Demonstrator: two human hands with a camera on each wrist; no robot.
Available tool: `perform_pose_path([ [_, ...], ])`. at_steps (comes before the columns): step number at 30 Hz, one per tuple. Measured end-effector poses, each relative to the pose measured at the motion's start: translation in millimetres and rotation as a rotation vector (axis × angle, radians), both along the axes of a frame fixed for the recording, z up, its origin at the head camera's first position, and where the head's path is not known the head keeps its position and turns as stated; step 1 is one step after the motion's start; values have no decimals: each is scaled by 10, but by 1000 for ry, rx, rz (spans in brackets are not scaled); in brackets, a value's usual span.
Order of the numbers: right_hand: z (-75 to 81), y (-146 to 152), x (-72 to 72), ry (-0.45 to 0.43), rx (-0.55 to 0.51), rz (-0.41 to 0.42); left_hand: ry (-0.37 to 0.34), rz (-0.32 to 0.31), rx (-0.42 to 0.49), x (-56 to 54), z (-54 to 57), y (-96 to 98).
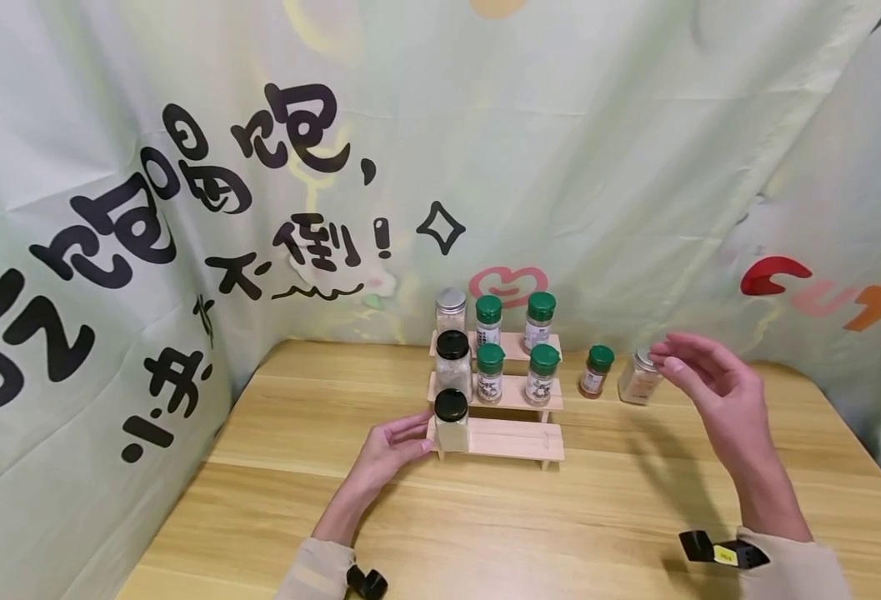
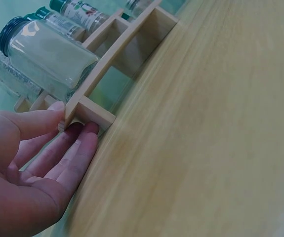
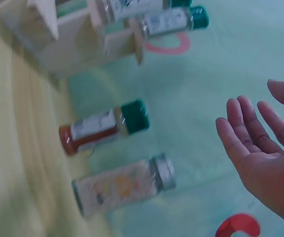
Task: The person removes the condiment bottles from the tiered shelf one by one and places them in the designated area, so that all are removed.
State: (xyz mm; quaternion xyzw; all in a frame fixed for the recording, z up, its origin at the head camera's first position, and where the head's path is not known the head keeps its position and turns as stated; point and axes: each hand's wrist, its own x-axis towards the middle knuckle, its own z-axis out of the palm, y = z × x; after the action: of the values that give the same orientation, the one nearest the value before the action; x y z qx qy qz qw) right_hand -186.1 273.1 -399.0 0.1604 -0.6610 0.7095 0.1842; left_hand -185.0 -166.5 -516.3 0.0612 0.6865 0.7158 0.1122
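A small stepped wooden spice rack [image 1: 511,439] stands on the table, with jars on its tiers. My left hand [image 1: 389,454] holds the left end of its lowest tier; in the left wrist view the thumb lies at the plank's end and the fingers [image 2: 85,143] reach under it. Beside that hand, a black-lidded jar of pale powder [image 1: 452,425] stands on the same tier. My right hand [image 1: 725,400] is raised, fingers apart, holding nothing. Nearest to it is a silver-lidded jar [image 1: 638,382]; left of that stands a green-capped bottle with reddish contents [image 3: 95,129].
On the middle tier are a black-lidded jar [image 1: 453,371] and two green-capped bottles [image 1: 489,383]. The top tier carries a silver-lidded jar [image 1: 451,312] and two more green-capped bottles. A printed cloth [image 1: 620,167] hangs behind the table [image 1: 320,392].
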Motion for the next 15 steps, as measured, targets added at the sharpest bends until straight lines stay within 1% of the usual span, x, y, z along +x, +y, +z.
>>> perform_pose_path([
  [3,64,-89,46,16,8,6,5,-6,-3,-5,-2,7],
  [7,153,-199,96,8,47,14,9,-8,-11,-10,-4,11],
  [11,237,-304,129,6,91,30,-3,1,-7,-7,3,9],
  [15,283,-409,163,12,115,38,-12,4,-8,1,3,9],
])
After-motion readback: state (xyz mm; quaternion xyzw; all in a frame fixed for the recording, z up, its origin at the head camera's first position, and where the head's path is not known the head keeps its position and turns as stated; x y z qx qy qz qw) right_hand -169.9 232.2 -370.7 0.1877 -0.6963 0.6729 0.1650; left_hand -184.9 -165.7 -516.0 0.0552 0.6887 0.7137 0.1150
